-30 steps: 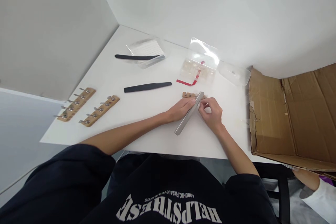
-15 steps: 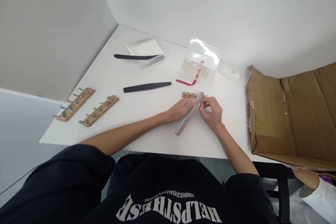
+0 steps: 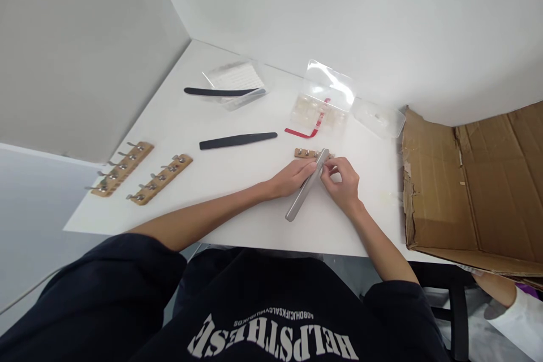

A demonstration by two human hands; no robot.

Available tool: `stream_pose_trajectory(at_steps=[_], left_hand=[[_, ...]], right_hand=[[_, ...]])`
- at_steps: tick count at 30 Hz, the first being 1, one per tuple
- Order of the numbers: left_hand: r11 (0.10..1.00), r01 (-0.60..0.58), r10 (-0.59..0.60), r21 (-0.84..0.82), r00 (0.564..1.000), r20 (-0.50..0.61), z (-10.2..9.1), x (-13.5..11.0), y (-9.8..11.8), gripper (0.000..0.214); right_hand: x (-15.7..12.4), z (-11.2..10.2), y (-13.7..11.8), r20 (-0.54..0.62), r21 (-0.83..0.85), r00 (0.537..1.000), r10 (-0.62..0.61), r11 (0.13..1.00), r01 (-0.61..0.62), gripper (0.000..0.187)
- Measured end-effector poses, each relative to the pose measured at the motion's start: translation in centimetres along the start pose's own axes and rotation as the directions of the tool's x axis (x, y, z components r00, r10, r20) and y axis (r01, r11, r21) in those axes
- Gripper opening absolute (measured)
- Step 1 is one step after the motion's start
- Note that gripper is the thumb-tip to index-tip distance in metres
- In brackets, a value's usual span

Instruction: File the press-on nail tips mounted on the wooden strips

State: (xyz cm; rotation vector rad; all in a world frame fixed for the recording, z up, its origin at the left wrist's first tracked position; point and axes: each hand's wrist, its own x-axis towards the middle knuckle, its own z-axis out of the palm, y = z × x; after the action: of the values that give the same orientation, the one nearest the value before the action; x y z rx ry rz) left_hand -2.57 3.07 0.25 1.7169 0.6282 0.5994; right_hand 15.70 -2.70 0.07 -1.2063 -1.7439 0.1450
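My left hand (image 3: 292,179) is closed around a grey nail file (image 3: 302,197), thumb on its upper part. The file slants, its lower end towards me. Close on its right, my right hand (image 3: 344,184) makes a pinch, thumb and forefinger tips meeting at the file's edge; whatever they hold is too small or hidden to name. Just beyond the fingertips lies a short wooden strip (image 3: 311,154) with metal clips, partly covered by the file and the hand. A clear plastic case (image 3: 302,108) with pale pieces and a red strip (image 3: 317,122) stands behind it, lid raised.
Two wooden strips with metal clips (image 3: 123,168) lie at the left. A black nail file (image 3: 238,140) is mid-table; another (image 3: 218,92) rests on a clear packet (image 3: 240,76). An open cardboard box (image 3: 441,192) stands right, near a clear lid (image 3: 379,117). Another person's arm (image 3: 496,288) shows lower right.
The lower end of the grey file has swung slightly to the right. Both hands stay almost where they were.
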Motion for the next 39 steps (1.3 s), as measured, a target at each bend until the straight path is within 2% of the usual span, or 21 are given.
stream_pose_trajectory(at_steps=[20, 28, 39], left_hand=[[0.999, -0.007, 0.007, 0.037, 1.000, -0.001, 0.06, -0.08, -0.08, 0.060], [1.000, -0.014, 0.014, 0.025, 1.000, 0.013, 0.11, -0.13, -0.51, 0.055], [1.000, -0.017, 0.016, 0.015, 1.000, 0.013, 0.20, -0.17, -0.61, 0.052]], right_hand=[[-0.01, -0.01, 0.00, 0.011, 0.010, 1.000, -0.001, 1.000, 0.001, 0.015], [-0.03, 0.01, 0.01, 0.026, -0.021, 0.999, 0.029, 0.999, -0.028, 0.011], [0.02, -0.01, -0.11, 0.012, -0.014, 1.000, 0.008, 1.000, -0.008, 0.012]])
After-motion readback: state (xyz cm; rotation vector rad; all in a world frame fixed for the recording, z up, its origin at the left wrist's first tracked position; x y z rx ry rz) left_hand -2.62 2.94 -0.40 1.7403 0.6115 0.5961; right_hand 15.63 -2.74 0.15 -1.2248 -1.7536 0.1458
